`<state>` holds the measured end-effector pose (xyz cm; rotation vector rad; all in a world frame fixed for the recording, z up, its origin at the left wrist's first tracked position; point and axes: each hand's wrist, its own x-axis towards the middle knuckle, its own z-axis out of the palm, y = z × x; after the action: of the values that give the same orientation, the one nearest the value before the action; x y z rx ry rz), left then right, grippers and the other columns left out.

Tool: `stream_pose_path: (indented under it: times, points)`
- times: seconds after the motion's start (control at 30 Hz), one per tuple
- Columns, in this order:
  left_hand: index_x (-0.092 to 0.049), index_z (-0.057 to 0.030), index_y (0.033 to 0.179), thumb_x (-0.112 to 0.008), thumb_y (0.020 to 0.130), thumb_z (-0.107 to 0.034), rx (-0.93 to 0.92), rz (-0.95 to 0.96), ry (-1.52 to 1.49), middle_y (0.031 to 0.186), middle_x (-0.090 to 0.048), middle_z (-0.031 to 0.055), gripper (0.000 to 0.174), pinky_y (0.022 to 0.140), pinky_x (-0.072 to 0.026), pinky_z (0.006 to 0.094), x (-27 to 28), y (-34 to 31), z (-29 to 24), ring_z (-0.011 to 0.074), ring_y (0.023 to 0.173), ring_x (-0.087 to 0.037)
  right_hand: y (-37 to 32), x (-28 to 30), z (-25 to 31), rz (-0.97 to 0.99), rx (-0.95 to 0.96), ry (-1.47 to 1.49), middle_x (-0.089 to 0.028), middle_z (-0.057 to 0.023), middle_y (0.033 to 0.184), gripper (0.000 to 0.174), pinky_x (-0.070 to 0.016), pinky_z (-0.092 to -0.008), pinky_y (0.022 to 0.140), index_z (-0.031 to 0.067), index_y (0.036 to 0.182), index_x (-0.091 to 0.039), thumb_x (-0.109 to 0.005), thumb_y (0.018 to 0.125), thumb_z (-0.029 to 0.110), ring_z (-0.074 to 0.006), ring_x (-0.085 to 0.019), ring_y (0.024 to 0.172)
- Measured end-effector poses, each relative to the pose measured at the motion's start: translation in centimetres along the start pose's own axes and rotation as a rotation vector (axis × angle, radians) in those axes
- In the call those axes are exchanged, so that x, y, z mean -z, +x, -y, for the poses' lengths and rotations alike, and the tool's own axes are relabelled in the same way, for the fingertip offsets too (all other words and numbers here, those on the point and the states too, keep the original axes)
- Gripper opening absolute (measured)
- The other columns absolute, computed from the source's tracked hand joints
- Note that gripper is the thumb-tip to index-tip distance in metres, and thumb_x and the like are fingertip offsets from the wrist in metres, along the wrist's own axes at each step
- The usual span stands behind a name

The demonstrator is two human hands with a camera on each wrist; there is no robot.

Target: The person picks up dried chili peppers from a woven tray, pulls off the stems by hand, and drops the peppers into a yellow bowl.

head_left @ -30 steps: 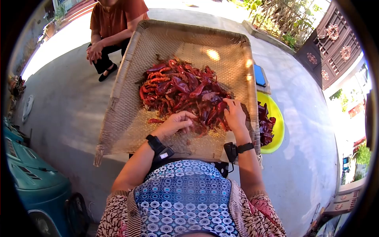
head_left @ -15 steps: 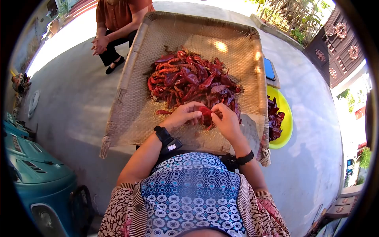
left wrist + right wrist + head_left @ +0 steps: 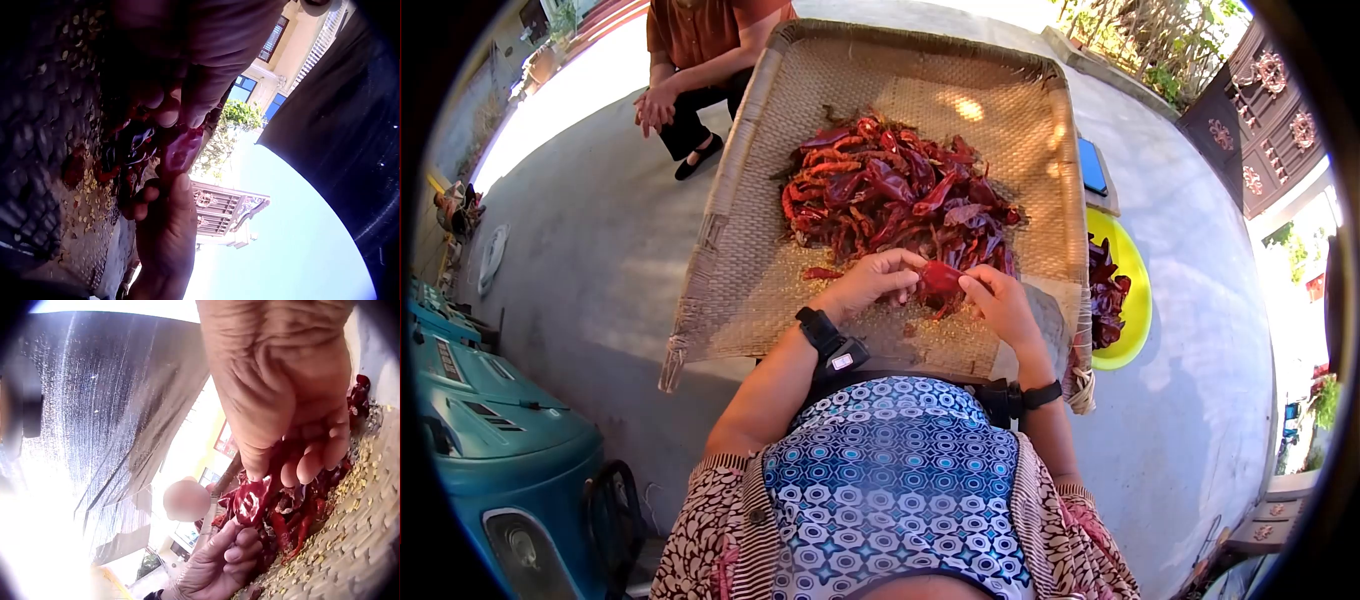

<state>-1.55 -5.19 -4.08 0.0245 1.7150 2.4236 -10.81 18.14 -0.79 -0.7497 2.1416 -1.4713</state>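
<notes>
Between both hands, over the near side of a woven tray (image 3: 740, 330), a dried red chili pepper (image 3: 941, 277) is stretched. My left hand (image 3: 874, 284) pinches one end of it between thumb and fingers, and my right hand (image 3: 1006, 308) pinches the other end. The right wrist view shows the glossy chili (image 3: 252, 501) with the right thumb at its upper end and the left fingertips at its lower end. Just beyond the hands lies a heap of dried red chilies (image 3: 890, 185). Loose yellow seeds (image 3: 350, 515) are scattered on the weave below.
A yellow basin (image 3: 1138, 300) with dark red chilies (image 3: 1107, 300) stands right of the tray. Beyond it a blue flat object (image 3: 1091, 167) lies on a board. A person (image 3: 710, 60) sits at the tray's far left. A teal machine (image 3: 510, 420) stands at lower left.
The right hand has come away from the heap's right side to meet the left hand. Both now hold one chili between them. The head view has shifted slightly.
</notes>
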Motion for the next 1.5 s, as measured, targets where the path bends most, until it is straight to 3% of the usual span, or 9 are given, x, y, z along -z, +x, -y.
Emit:
stream_pose_path:
  times: [0.13, 0.23, 0.33, 0.5, 0.6, 0.83, 0.93, 1.13, 1.5]
  points:
    - [-0.059, -0.0076, 0.117, -0.06, 0.096, -0.017, 0.001, -0.007, -0.098, 0.09, -0.063, 0.0023, 0.023, 0.062, -0.0491, 0.0214, 0.8, 0.1, 0.6, 0.0079, 0.073, -0.059, 0.6, 3.9, 0.2, -0.301, -0.098, 0.26, -0.059, 0.0007, 0.074, 0.024, -0.0443, -0.023, 0.057, 0.0048, 0.096, -0.063, -0.059, 0.097, 0.028, -0.0069, -0.053, 0.06]
    - [-0.059, -0.0077, 0.117, -0.06, 0.097, -0.017, 0.004, -0.003, -0.11, 0.09, -0.063, 0.0027, 0.022, 0.062, -0.049, 0.0216, 0.9, 0.2, 0.7, 0.0085, 0.074, -0.06, 1.3, 6.4, 0.3, -0.646, 0.026, 0.862, -0.061, 0.0001, 0.085, 0.029, -0.0449, -0.0229, 0.059, 0.0076, 0.107, -0.06, -0.058, 0.097, 0.035, -0.0076, -0.053, 0.063]
    - [-0.059, -0.0079, 0.116, -0.06, 0.097, -0.016, 0.006, -0.018, -0.12, 0.09, -0.063, 0.0027, 0.021, 0.062, -0.0489, 0.0218, 0.7, 0.2, 0.5, 0.0085, 0.074, -0.06, 1.5, 8.4, -1.4, -0.569, -0.183, 0.757, -0.063, -0.0003, 0.088, 0.033, -0.0453, -0.0236, 0.06, 0.0076, 0.111, -0.059, -0.061, 0.095, 0.036, -0.0078, -0.054, 0.065]
    - [-0.059, -0.0087, 0.115, -0.059, 0.097, -0.016, 0.011, -0.021, -0.132, 0.091, -0.063, 0.0019, 0.02, 0.063, -0.0485, 0.0217, 0.9, 0.2, 0.7, 0.0083, 0.074, -0.06, 1.1, 5.4, -3.5, -0.539, -0.156, -0.592, -0.066, -0.0078, 0.094, 0.031, -0.0498, -0.039, 0.076, 0.0108, 0.1, -0.065, -0.07, 0.083, 0.036, -0.0263, -0.065, 0.089]
    - [-0.059, -0.0091, 0.116, -0.06, 0.097, -0.017, 0.02, -0.029, -0.133, 0.091, -0.063, 0.0014, 0.02, 0.063, -0.0484, 0.0214, 0.9, 0.2, 0.6, 0.0081, 0.074, -0.06, 1.2, 3.9, -2.0, -0.493, -0.254, -0.775, -0.066, -0.009, 0.101, 0.03, -0.0484, -0.0421, 0.081, 0.0125, 0.099, -0.065, -0.07, 0.082, 0.037, -0.0301, -0.063, 0.098]
    - [-0.059, -0.0094, 0.116, -0.06, 0.097, -0.018, 0.014, -0.024, -0.142, 0.091, -0.064, 0.0018, 0.021, 0.062, -0.0482, 0.0215, 1.1, 0.3, 1.0, 0.0078, 0.074, -0.06, 1.1, 3.6, -1.8, -0.542, -0.325, -0.534, -0.067, -0.0056, 0.086, 0.026, -0.0499, -0.0392, 0.075, 0.0098, 0.098, -0.064, -0.07, 0.084, 0.031, -0.0261, -0.066, 0.084]
    - [-0.059, -0.0093, 0.116, -0.06, 0.097, -0.017, 0.016, -0.019, -0.143, 0.091, -0.064, 0.0021, 0.021, 0.062, -0.0479, 0.0213, 1.2, 0.4, 1.0, 0.0078, 0.073, -0.06, 1.1, 3.4, -3.8, -0.528, -0.012, -0.084, -0.062, -0.0015, 0.075, 0.022, -0.0485, -0.0292, 0.059, 0.0066, 0.096, -0.062, -0.07, 0.088, 0.025, -0.0143, -0.06, 0.065]
    - [-0.058, -0.0093, 0.117, -0.059, 0.097, -0.018, 0.016, -0.038, -0.049, 0.091, -0.064, 0.0022, 0.022, 0.063, -0.0476, 0.0209, 0.9, 0.3, 0.8, 0.0075, 0.072, -0.06, 0.1, 0.9, -1.1, -0.238, -0.092, 0.275, -0.057, 0.0026, 0.072, 0.017, -0.0368, -0.0195, 0.043, 0.0058, 0.098, -0.06, -0.067, 0.092, 0.02, -0.003, -0.045, 0.053]
    - [-0.058, -0.0108, 0.096, -0.062, 0.096, -0.022, -0.002, -0.031, -0.016, 0.078, -0.062, -0.0015, 0.012, 0.06, -0.0484, 0.0202, 1.3, 0.6, 1.5, 0.0069, 0.067, -0.06, 0.0, -2.7, -1.8, 0.209, 0.034, 0.051, -0.064, -0.0023, 0.084, 0.021, -0.0489, -0.0255, 0.067, 0.0006, 0.104, -0.062, -0.067, 0.089, 0.014, -0.008, -0.058, 0.076]
